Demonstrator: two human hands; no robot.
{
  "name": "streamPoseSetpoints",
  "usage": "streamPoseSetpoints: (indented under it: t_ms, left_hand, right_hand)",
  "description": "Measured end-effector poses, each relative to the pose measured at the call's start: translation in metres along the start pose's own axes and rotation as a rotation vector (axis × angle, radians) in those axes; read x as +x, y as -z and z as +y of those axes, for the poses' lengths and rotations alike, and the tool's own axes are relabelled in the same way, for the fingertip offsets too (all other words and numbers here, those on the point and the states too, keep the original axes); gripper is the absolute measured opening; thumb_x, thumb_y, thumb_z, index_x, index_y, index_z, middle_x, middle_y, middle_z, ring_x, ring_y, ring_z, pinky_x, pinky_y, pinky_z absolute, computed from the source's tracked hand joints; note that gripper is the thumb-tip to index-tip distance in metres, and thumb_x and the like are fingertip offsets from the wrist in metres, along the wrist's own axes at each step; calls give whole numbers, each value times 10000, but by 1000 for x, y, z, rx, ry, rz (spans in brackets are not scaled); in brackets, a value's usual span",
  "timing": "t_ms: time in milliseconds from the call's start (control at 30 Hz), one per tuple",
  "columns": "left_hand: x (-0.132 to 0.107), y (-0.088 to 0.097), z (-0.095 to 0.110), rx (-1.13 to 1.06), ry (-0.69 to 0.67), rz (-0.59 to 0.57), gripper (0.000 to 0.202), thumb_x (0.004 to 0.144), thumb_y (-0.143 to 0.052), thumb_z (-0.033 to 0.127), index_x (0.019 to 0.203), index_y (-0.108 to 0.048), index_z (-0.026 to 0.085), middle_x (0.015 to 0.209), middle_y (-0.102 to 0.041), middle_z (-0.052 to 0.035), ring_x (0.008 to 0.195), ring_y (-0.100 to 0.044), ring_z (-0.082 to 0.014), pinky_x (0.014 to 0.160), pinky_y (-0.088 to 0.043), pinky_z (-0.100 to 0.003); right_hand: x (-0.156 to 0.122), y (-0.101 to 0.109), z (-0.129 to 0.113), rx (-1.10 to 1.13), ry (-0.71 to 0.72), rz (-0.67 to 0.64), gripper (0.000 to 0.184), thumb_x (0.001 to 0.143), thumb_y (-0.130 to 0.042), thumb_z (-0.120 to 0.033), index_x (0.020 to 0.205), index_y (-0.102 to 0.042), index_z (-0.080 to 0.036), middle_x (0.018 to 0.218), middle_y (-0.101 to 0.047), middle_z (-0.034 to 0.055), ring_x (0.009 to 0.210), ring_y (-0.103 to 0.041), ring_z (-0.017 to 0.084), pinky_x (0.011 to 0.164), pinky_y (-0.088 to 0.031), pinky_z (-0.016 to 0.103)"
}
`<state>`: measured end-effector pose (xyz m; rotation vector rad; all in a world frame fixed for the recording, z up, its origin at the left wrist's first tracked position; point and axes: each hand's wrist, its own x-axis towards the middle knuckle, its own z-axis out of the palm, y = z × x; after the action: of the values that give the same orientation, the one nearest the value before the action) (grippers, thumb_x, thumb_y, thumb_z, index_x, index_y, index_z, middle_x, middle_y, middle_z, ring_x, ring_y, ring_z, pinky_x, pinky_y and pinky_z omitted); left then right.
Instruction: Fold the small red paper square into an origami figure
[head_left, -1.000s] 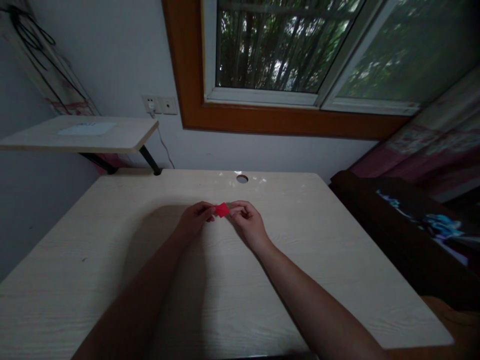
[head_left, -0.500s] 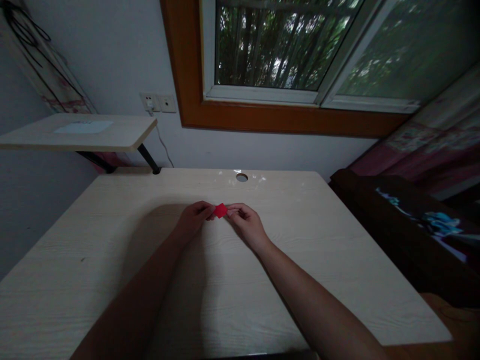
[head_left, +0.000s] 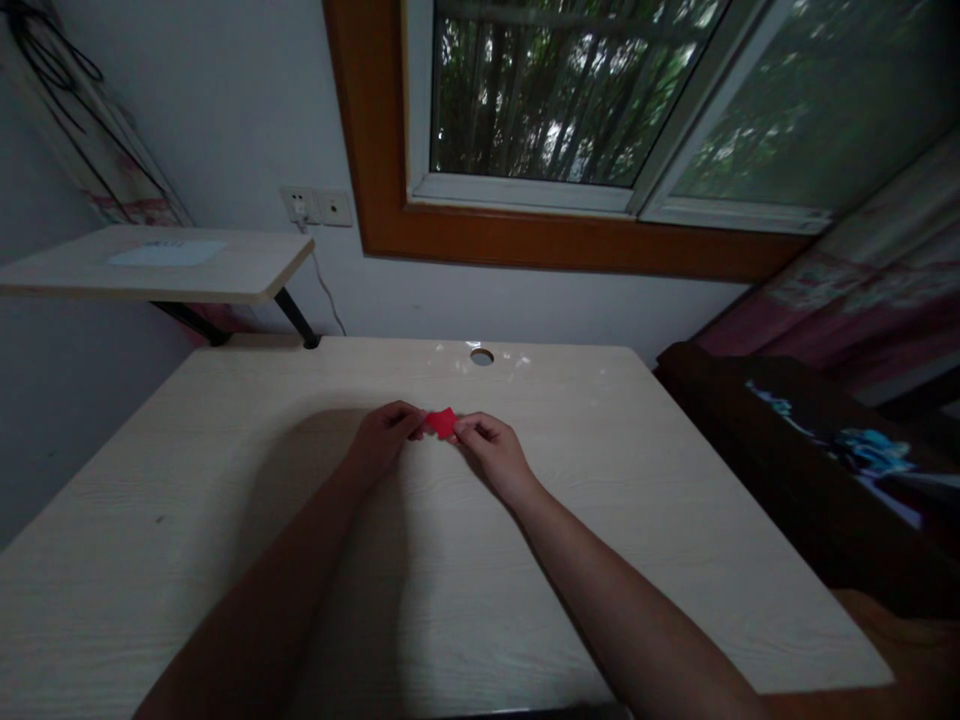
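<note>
Between my hands, just above the pale wooden desk [head_left: 600, 470], is a small piece of red paper [head_left: 442, 423] with angular, folded-looking edges. My left hand [head_left: 388, 432] pinches its left end between thumb and fingers. On the other side, my right hand [head_left: 491, 447] grips the right edge with thumb and forefinger. The fingertips cover the paper's two ends, and its exact fold is too small to make out. Both forearms reach in from the bottom of the view.
A raised shelf [head_left: 247, 262] on black legs stands at the desk's back left, with a white sheet [head_left: 166, 253] on it. Behind the hands is a round cable hole [head_left: 482, 357]. A dark brown covered piece of furniture [head_left: 757, 440] stands to the right, below a window.
The red paper looks wider and less diamond-shaped, with more of it showing toward my left hand. My left hand has shifted slightly left. The view has moved a little.
</note>
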<state>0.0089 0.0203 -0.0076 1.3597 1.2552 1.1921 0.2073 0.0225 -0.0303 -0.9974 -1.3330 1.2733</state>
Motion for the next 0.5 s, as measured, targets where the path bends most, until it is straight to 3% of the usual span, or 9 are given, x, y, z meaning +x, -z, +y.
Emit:
streamPoseSetpoints:
  t_ms: [333,500]
  left_hand:
    - [2,2,-4,-81,-79,79,204,827,-660,377,825,-699,177,714,-670,-6,632,-591,-120,640,-484,-243]
    - [0,4,-2,-141,-125,127,270,867,-614,422,919,-716,178,887,-688,-45,664,-593,-118,636,-487,-247]
  right_hand:
    - [1,1,3,123,-51,24,189,775,-726,-385,796,-717,-197,767,-739,35,730,-664,167,781,-509,318]
    - [1,0,0,143,-73,41,197,762,-737,-388,776,-713,-193,752,-734,34,715,-663,168,762,-515,315]
